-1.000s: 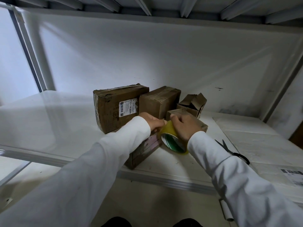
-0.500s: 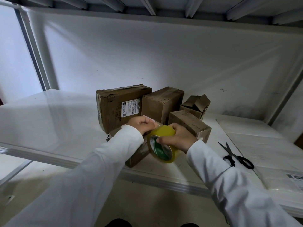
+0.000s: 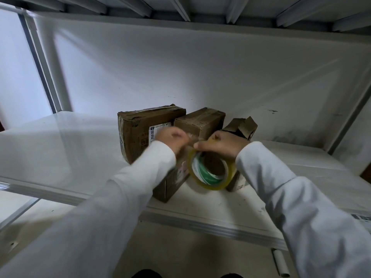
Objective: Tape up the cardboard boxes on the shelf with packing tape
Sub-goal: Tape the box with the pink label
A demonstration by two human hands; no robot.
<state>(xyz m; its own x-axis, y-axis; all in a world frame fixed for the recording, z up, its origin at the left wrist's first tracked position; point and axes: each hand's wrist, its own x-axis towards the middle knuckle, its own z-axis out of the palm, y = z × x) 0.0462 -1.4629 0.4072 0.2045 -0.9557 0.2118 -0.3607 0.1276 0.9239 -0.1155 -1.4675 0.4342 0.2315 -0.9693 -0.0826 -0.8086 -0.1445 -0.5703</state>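
Observation:
My right hand grips the top of a yellowish packing tape roll with a green and white core, held upright above the shelf. My left hand, blurred, pinches the free end of the tape just left of the roll. Beneath my hands lies a flat cardboard box near the shelf's front edge. Behind stand a large labelled box, a taped box and a small box with open flaps. Another box is mostly hidden behind the roll.
The white shelf board stretches left and right, with a metal front rail. A white back wall and upright posts enclose it. A labelled white sheet lies at the far right. My right sleeve covers the spot where scissors lay.
Both hands have lifted with the roll. My left hand has pulled away to the left with the tape end, and the roll's opening now faces the camera. The view has tilted upward.

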